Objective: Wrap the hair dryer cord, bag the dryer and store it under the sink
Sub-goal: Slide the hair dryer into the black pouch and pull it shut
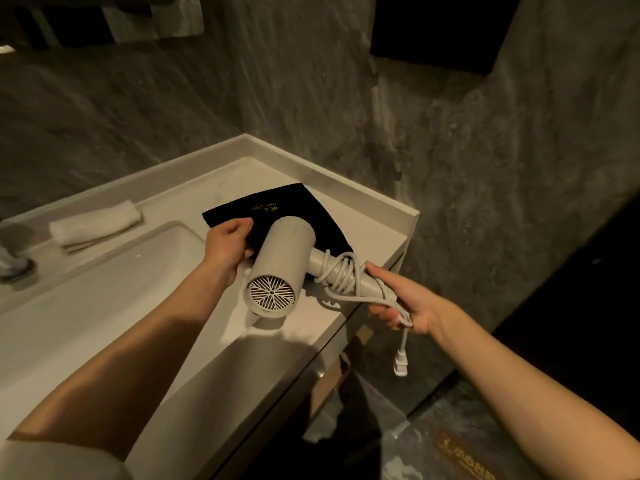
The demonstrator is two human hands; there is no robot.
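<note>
Right hand (405, 303) gripping cord-wrapped dryer (282, 261) handle; left hand (227, 242) pinching half-hidden black bag (277, 211).

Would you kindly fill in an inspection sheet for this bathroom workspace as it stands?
Surface: pale vanity counter with a sunken basin, in a corner of grey stone walls.
Job's things: hair dryer held above the counter, rear grille toward the camera; black bag lying flat on the counter behind it.
Clutter: rolled white towel beside the basin.
Hands: left hand grips the bag's edge by the dryer barrel; right hand holds the handle end and the cord.
Cables: cord looped around the handle; plug dangles below the right hand.
Surroundings: tap base at left edge; dark floor below.
</note>
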